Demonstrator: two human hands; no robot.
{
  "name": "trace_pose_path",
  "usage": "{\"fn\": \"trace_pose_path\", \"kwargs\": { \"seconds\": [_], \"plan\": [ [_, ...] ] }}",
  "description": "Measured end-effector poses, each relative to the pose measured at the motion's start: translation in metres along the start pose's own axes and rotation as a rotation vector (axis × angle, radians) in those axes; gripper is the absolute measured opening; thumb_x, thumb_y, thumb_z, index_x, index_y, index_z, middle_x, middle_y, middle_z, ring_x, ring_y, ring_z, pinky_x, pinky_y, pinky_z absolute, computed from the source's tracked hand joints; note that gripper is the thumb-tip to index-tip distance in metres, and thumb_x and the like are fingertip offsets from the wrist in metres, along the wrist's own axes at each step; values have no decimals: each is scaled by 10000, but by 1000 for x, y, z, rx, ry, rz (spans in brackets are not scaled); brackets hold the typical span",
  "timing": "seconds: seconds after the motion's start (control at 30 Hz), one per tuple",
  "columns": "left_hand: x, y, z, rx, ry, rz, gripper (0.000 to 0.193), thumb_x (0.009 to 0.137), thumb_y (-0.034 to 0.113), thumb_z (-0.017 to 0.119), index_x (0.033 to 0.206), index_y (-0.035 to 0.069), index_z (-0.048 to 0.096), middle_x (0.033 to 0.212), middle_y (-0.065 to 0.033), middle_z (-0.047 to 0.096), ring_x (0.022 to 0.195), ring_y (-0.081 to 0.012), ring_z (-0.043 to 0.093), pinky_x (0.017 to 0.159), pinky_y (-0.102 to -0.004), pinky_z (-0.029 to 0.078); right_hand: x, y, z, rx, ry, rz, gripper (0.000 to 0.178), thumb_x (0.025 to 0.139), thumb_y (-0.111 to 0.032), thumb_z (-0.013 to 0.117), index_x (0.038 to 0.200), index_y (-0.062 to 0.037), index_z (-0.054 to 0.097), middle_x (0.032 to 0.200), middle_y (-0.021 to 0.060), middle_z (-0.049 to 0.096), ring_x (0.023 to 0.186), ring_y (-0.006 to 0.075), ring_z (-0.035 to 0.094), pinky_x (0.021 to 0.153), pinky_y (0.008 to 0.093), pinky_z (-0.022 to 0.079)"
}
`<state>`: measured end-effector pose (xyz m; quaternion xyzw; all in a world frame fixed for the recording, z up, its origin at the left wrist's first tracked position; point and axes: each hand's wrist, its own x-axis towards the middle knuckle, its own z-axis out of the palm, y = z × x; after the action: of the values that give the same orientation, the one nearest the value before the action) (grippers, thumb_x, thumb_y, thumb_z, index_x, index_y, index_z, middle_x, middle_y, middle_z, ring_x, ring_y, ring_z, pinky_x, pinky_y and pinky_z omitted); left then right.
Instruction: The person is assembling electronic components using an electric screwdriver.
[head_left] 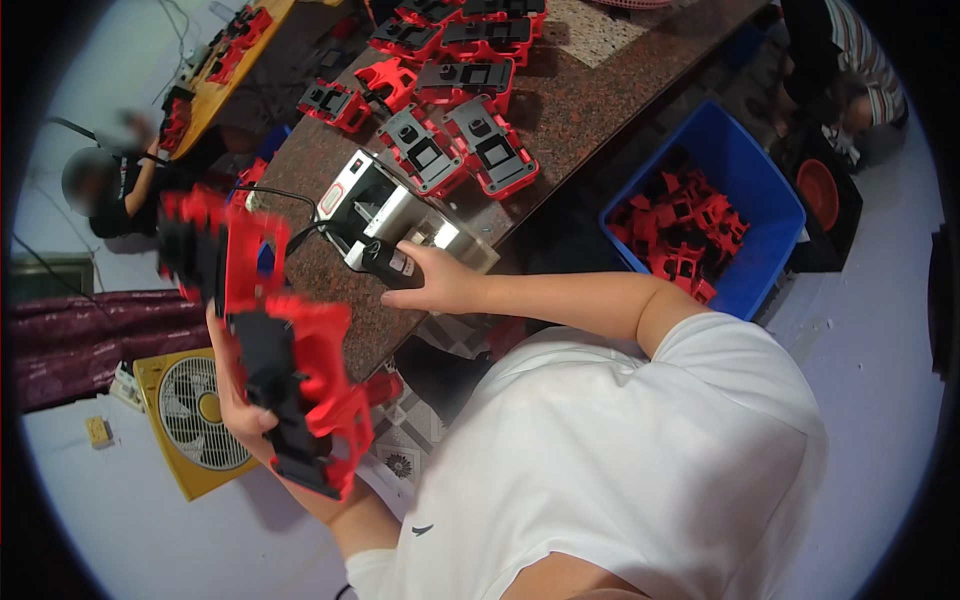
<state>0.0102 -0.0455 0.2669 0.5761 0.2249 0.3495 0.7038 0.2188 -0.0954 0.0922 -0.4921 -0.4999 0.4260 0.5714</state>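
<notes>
My left hand point(245, 412) is raised on the left, closed around a red-and-black plastic assembly point(325, 385), its thumb on the black face. A second red-and-black assembly point(250, 255) extends beyond it, blurred; I cannot tell whether the two are joined. My right hand point(440, 282) is wrapped round a black corded electric screwdriver point(382, 260) at the table's near edge. Its tip is not clearly visible. Right beside it stands a small white-and-black machine point(345, 190) with a clear cover, apparently a screw feeder.
Several red-and-black assemblies point(490, 145) lie on the speckled stone table point(590, 110). A blue bin point(765, 205) of red parts stands on the floor at right. A yellow box fan point(160, 400) is at left. Other people point(100, 190) sit at far left and far right.
</notes>
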Motion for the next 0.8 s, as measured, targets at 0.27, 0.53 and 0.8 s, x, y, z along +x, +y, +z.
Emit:
{"fn": "trace_pose_path", "kwargs": {
  "seconds": [0.27,0.53,0.8],
  "plan": [
    [143,-105,216,545,-864,-71,1154,598,339,848,1440,-29,149,1392,-276,341,1310,-353,388,1083,-421,338,-20,1,16,323,-249,-279,451,924,-410,590,1174,-37,553,1134,91,579,994,168,543,908,382,438],
    [163,-211,196,1239,-577,533,632,742,256,746,1269,58,460,1072,-246,565,1018,-420,548,890,-473,464,-34,43,-31,-255,-240,-246,414,896,-288,623,1209,-31,534,1202,150,562,1072,203,543,959,375,406],
    [169,-222,139,1635,-460,436,495,714,206,763,1122,83,511,1083,-178,500,1002,-350,526,783,-437,501,-33,46,-24,-48,-118,-123,675,755,-352,753,1249,29,494,1215,217,581,1159,320,551,977,389,426]
  ]
}}
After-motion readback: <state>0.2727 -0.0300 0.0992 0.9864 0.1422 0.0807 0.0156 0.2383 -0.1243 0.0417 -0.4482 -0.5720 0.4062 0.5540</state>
